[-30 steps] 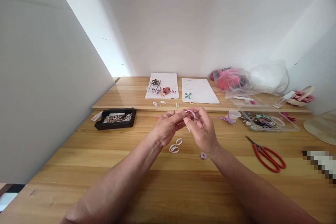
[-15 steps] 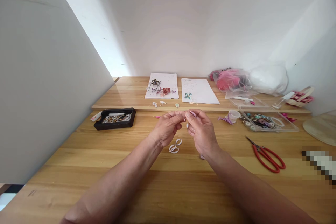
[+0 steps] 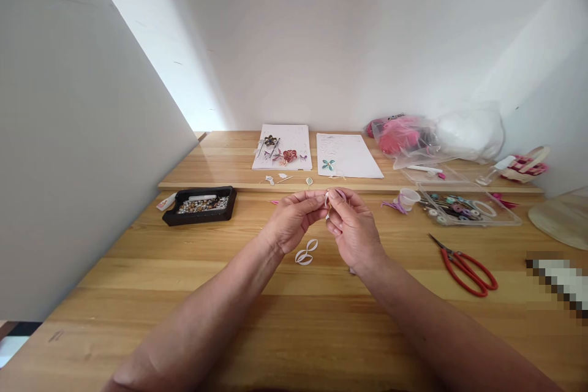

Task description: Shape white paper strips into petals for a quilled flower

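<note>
Beads (image 3: 206, 204) sit in a tray (image 3: 197, 218), apparent coils (image 3: 432, 212) in a box (image 3: 498, 222), as left hand (image 3: 290, 220) and right hand (image 3: 357, 229) pinch a pale strip (image 3: 327, 199).

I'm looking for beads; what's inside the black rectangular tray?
Small silvery-white and golden beads and a slim white stick lie in the tray; anything beneath them is covered.

Strip (image 3: 326, 199) btwn bead tray (image 3: 200, 218) L & scissors (image 3: 451, 255) R; sheets (image 3: 351, 156) behind.
</note>
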Action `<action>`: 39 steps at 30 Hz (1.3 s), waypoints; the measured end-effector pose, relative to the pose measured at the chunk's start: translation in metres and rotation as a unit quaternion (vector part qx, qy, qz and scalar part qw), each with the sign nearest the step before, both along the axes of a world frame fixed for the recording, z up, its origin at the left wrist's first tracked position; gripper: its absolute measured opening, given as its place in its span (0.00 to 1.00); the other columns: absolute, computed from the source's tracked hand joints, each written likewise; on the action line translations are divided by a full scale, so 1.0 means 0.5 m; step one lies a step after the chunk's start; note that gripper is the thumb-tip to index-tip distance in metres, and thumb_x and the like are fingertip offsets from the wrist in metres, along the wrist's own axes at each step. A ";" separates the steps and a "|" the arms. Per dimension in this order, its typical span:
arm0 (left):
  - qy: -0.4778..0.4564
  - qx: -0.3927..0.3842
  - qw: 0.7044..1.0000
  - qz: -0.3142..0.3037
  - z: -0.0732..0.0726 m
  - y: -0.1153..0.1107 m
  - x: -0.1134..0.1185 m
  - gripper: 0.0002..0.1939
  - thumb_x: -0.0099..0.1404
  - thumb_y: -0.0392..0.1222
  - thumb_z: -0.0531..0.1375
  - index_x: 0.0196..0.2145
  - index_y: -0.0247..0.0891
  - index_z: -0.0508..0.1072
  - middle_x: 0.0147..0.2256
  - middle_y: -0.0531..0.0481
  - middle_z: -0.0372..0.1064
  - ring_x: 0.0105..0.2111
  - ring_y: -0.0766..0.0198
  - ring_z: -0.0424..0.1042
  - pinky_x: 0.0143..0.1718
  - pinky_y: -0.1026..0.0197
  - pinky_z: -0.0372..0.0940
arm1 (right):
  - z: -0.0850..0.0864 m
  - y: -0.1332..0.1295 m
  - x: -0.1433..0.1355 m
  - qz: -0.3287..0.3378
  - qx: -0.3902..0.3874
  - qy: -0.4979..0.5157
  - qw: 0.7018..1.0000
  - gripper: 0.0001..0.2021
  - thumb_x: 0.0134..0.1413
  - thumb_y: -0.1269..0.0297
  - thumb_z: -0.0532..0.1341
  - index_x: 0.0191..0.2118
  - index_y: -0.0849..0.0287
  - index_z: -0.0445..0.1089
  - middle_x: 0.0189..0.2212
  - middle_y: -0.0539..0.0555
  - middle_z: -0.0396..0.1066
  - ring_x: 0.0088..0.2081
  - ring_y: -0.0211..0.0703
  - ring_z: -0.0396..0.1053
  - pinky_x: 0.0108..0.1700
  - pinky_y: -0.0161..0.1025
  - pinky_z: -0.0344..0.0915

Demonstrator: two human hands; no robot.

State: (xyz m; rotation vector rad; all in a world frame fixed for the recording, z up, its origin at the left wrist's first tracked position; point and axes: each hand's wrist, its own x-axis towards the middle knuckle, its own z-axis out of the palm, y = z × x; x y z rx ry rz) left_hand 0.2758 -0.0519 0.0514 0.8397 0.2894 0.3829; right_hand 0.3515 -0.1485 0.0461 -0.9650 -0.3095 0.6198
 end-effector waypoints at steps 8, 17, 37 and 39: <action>0.014 -0.010 0.999 0.038 -0.007 -0.002 0.005 0.09 0.58 0.41 0.71 0.29 0.30 0.80 0.30 0.46 0.77 0.29 0.68 0.74 0.39 0.64 0.70 | 0.000 -0.002 0.002 0.013 0.012 0.018 1.000 0.14 0.44 0.58 0.75 0.32 0.56 0.72 0.24 0.42 0.66 0.16 0.23 0.47 0.17 0.28 0.45; -0.009 0.021 0.999 0.026 -0.007 -0.003 0.003 0.10 0.54 0.39 0.72 0.32 0.30 0.81 0.32 0.44 0.79 0.33 0.67 0.76 0.40 0.65 0.69 | 0.008 -0.005 0.006 0.031 0.012 0.044 0.998 0.15 0.41 0.59 0.76 0.30 0.58 0.71 0.24 0.42 0.68 0.16 0.23 0.48 0.16 0.27 0.46; -0.012 -0.001 0.998 0.057 -0.018 -0.006 0.009 0.14 0.52 0.46 0.73 0.29 0.31 0.81 0.32 0.46 0.78 0.31 0.67 0.76 0.39 0.65 0.71 | 0.011 -0.007 0.004 0.041 0.016 0.068 0.997 0.16 0.41 0.60 0.76 0.31 0.57 0.70 0.22 0.40 0.65 0.15 0.22 0.46 0.15 0.26 0.47; -0.014 0.000 0.998 0.058 -0.018 -0.008 0.010 0.14 0.51 0.45 0.74 0.29 0.31 0.81 0.31 0.46 0.78 0.31 0.67 0.76 0.39 0.65 0.71 | 0.010 -0.006 0.003 0.044 0.017 0.071 0.996 0.15 0.42 0.60 0.76 0.31 0.57 0.70 0.22 0.40 0.65 0.15 0.23 0.47 0.15 0.26 0.47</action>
